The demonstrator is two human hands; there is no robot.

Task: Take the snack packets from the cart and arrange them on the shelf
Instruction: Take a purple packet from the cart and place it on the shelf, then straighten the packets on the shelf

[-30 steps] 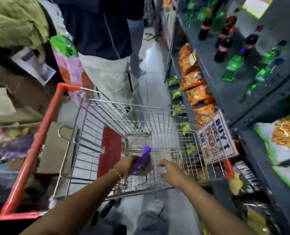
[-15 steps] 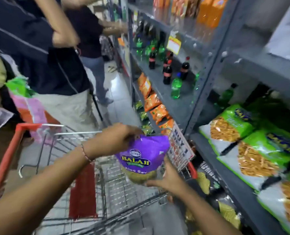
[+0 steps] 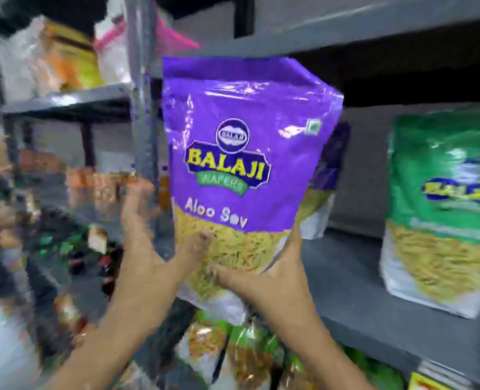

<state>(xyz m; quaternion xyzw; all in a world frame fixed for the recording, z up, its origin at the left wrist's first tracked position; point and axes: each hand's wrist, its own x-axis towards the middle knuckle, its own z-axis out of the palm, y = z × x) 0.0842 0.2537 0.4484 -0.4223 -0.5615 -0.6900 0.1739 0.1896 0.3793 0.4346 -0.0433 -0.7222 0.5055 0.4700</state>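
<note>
A purple Aloo Sev snack packet is held upright in front of the grey shelf. My right hand grips its bottom right corner from below. My left hand is at its lower left edge, thumb pressed on the front and fingers spread upward beside the packet. Just behind it stands a second purple packet on the shelf, mostly hidden. A green packet stands further right on the same shelf. The cart is out of view.
A grey upright post rises just left of the held packet. Green and orange snack packets fill the shelf below. Blurred bottles and packets crowd the shelves on the left. Bare shelf surface lies between the purple and green packets.
Both hands have lifted the purple packet from above the cart up to the shelf level. My view has swung from the cart up toward the shelf.
</note>
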